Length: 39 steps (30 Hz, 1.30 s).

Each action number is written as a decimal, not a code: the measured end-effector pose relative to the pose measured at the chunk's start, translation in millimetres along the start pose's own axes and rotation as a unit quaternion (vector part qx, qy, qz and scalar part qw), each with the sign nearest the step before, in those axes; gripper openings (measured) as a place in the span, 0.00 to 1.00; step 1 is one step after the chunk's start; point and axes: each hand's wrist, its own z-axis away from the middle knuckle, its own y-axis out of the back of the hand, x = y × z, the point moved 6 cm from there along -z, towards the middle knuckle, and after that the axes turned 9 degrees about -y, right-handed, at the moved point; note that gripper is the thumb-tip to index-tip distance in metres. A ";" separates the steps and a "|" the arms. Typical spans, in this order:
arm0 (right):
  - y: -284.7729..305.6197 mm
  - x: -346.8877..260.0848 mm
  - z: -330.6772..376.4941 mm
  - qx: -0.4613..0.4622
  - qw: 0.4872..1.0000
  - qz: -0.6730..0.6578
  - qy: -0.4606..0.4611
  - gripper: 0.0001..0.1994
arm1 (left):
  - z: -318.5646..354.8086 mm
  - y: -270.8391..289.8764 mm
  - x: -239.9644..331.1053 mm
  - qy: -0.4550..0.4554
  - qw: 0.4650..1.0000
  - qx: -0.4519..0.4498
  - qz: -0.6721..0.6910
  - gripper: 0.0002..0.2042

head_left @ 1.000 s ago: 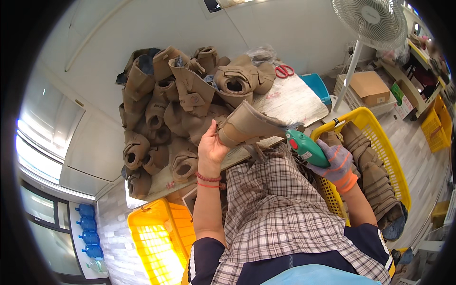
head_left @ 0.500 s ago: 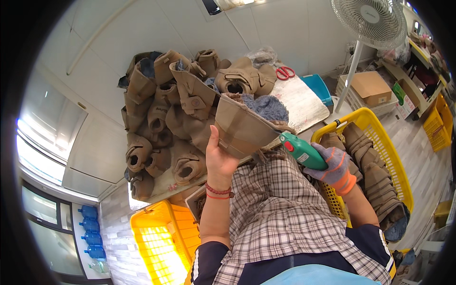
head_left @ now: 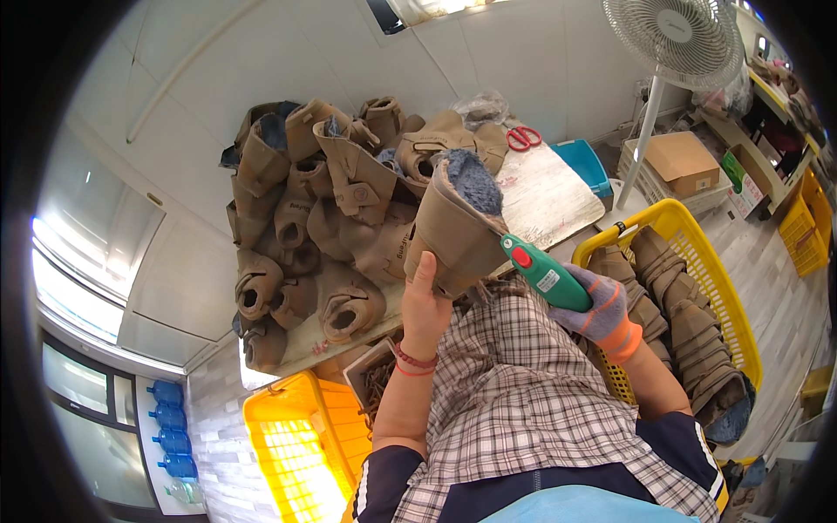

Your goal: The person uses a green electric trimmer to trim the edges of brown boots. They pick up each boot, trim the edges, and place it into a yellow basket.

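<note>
My bare left hand [head_left: 425,312], with beaded bracelets at the wrist, grips the lower side of a brown boot upper [head_left: 452,228]. Blue fleece lining [head_left: 476,181] shows in its tilted opening. In its grey and orange glove, my right hand [head_left: 603,315] is closed around a green handheld electric cutter [head_left: 547,274] with a red button. The cutter's nose meets the upper's right edge; its blade is hidden there. Behind the held piece, a large heap of similar brown uppers [head_left: 296,218] covers the left of the worktable [head_left: 551,202].
Red-handled scissors [head_left: 523,139] lie at the table's back, near a teal bin [head_left: 584,166]. A yellow basket [head_left: 737,305] of stacked uppers stands to my right, another yellow basket [head_left: 288,458] at lower left. A standing fan [head_left: 676,39] rises at back right.
The boot upper has turned more upright, so its lined opening shows more. My left hand has shifted right, and the cutter has moved slightly left along the edge.
</note>
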 end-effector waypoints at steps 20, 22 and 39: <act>-4.0 11.1 -1.3 0.002 0.973 -0.164 -0.164 0.29 | 15.9 -34.9 7.7 -0.322 0.617 -0.227 -0.681 0.14; -4.5 13.7 -1.1 0.007 0.966 -0.189 -0.176 0.28 | 21.5 -38.3 3.4 -0.313 0.596 -0.230 -0.703 0.15; -1.1 67.5 -44.1 0.060 0.942 -0.230 -0.237 0.20 | 51.5 -29.5 39.8 -0.329 0.630 -0.231 -0.665 0.22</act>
